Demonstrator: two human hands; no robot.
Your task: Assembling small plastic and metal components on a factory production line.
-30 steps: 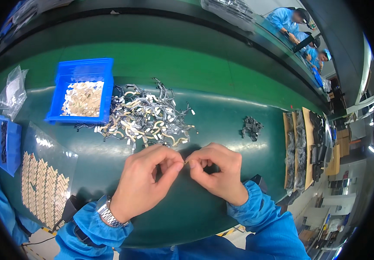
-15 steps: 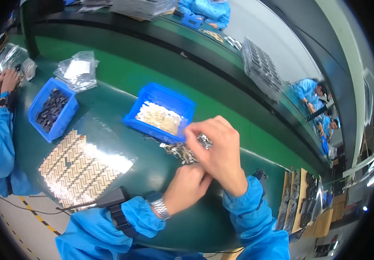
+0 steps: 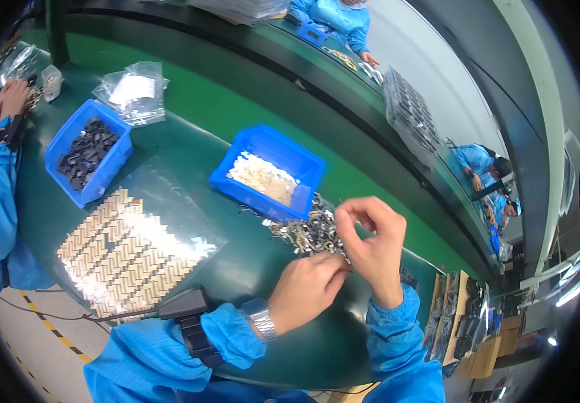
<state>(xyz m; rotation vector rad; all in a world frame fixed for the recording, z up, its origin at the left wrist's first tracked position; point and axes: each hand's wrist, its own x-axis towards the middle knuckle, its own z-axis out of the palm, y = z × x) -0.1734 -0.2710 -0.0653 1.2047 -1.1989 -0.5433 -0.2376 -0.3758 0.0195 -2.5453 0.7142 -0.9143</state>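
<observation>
A loose pile of small metal and dark parts lies on the green table in front of me. At its near edge rests my left hand, fingers bent and tips hidden from sight. Just right of the pile I hold up my right hand, thumb and forefinger curled together in a pinch; anything between them is too small to make out. Beyond the pile, touching it, stands a blue bin of small white and cream pieces. A clear sheet bearing rows of tan strips lies to the left.
Farther left are a second blue bin of black pieces and a clear plastic bag. A dark device with a cable sits by my left sleeve. A co-worker's hands work at the far left; more people sit across the bench.
My right hand has drawn back from beside the bin's corner, rightward and nearer to me, uncovering more of the pile. My left hand stays by the pile. The whole view has shifted slightly.
</observation>
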